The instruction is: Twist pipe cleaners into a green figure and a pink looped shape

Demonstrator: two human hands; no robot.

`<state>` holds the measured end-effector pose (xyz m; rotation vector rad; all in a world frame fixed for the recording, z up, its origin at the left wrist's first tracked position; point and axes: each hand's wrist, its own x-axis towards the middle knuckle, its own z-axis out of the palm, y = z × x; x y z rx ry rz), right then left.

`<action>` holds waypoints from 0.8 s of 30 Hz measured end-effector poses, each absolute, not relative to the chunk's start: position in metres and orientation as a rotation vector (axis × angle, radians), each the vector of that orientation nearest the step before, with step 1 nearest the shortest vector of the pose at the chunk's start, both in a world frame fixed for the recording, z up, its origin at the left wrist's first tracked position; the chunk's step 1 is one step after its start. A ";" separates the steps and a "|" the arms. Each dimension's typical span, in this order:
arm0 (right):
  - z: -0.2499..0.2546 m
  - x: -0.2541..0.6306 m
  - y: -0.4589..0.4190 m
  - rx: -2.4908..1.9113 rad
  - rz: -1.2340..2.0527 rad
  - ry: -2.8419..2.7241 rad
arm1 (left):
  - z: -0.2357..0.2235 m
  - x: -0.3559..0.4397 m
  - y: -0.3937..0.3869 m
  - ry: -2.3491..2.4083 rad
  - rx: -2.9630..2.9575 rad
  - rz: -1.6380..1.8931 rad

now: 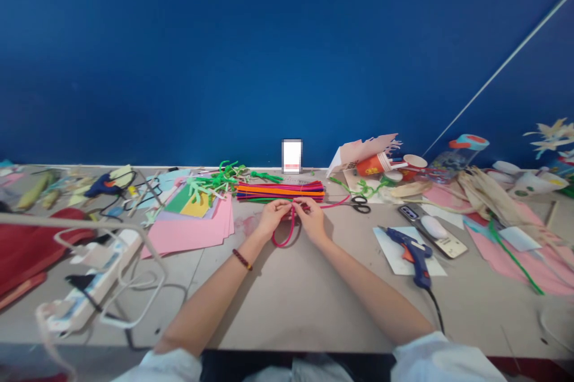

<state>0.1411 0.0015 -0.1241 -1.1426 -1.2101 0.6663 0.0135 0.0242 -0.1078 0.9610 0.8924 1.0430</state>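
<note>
Both my hands meet over the middle of the table, pinching a dark pink pipe cleaner (292, 232). It is bent into a loop that hangs below the fingers, and a straight end runs off to the right. My left hand (274, 214) grips it from the left, and my right hand (313, 219) closes on it from the other side. Exactly where the fingertips touch is too small to make out. Just behind the hands lies a bundle of pipe cleaners (280, 192) in pink, orange, purple and green. Black-handled scissors (360, 204) rest right of the bundle.
A blue glue gun (415, 253) lies on white paper at right, beside a phone (433, 231). Pink paper sheets (188, 232) and green pipe cleaner pieces (219, 177) are at left. A power strip (96, 280) with cables sits at front left. Paper cups (374, 165) stand near the wall.
</note>
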 end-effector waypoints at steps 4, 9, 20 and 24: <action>-0.123 0.140 -0.001 -1.140 0.741 -1.170 | -0.108 0.013 0.023 0.911 0.979 1.026; -0.122 0.139 -0.001 -1.139 0.774 -1.117 | -0.102 0.012 0.021 0.909 0.986 1.025; -0.127 0.140 0.004 -1.089 1.113 -0.895 | -0.104 0.013 0.021 0.898 0.985 1.043; -0.129 0.139 0.006 -1.055 1.112 -0.888 | -0.106 0.015 0.021 0.911 0.970 1.071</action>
